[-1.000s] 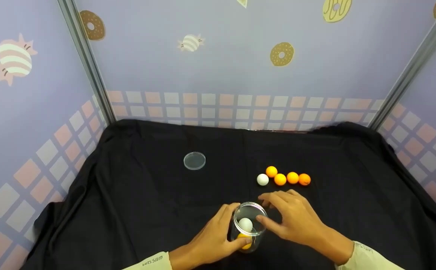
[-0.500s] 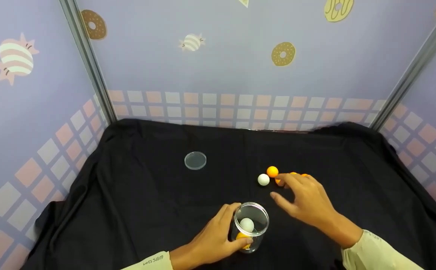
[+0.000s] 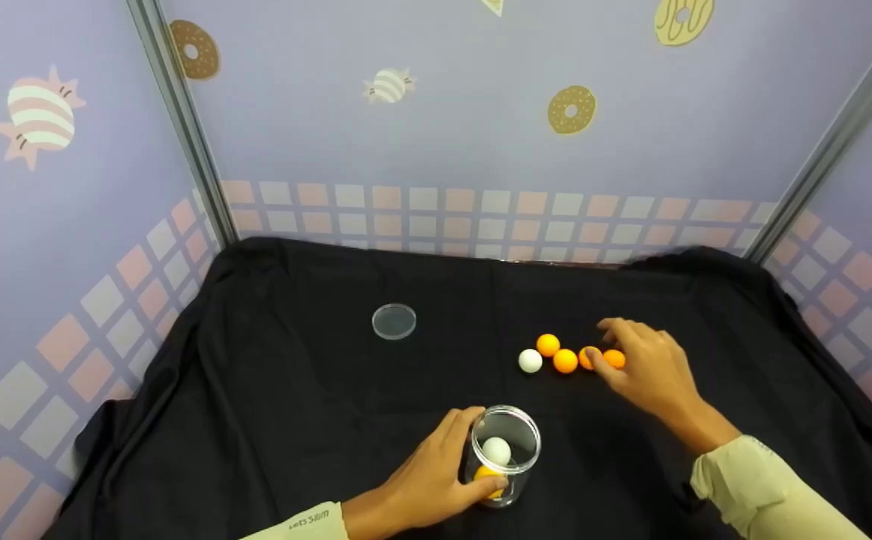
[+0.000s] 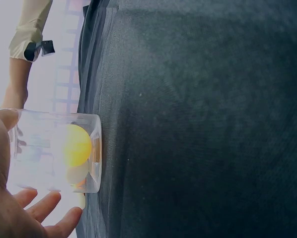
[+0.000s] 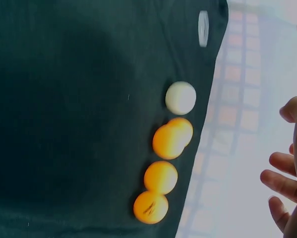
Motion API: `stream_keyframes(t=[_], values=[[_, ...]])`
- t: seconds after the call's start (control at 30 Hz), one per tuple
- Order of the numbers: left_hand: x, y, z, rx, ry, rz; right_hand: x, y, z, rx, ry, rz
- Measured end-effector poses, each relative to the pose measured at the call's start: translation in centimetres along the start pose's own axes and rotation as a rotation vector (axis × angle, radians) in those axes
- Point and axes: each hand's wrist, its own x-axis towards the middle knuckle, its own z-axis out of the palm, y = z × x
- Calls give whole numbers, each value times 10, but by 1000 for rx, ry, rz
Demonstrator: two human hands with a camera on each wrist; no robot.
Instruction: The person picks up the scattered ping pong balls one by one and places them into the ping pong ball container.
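My left hand grips a clear, lidless jar near the front of the cloth, thumb on the near side and fingers round the far side. Inside lie a white ping-pong ball and an orange ping-pong ball. My right hand hovers over the right end of a loose cluster, fingers spread and holding nothing. That cluster has one white ball and several orange balls; the endmost orange ball bears a dark mark. In the right wrist view the fingertips hang apart from the balls.
A round clear lid lies on the black cloth, back and left of the balls. Patterned lilac walls with grey metal corner posts enclose the back and sides.
My right hand has moved from beside the jar's mouth out to the right, passing over the balls to the cluster's right end. The left hand and jar stay in place.
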Motion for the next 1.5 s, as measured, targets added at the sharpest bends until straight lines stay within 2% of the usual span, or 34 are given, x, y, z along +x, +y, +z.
stream_keyframes(t=[0.23, 0.57, 1.07, 1.5], values=[[0, 0, 0, -9, -11, 6, -3, 26, 4, -20, -58, 107], [0, 0, 1, -14, -8, 19, -8, 52, 15, -19, -205, 229], [0, 0, 0, -25, -2, 22, -23, 79, 44, -36, -337, 306], [-1, -1, -1, -14, 4, 32, -27, 76, 57, -51, -372, 321]])
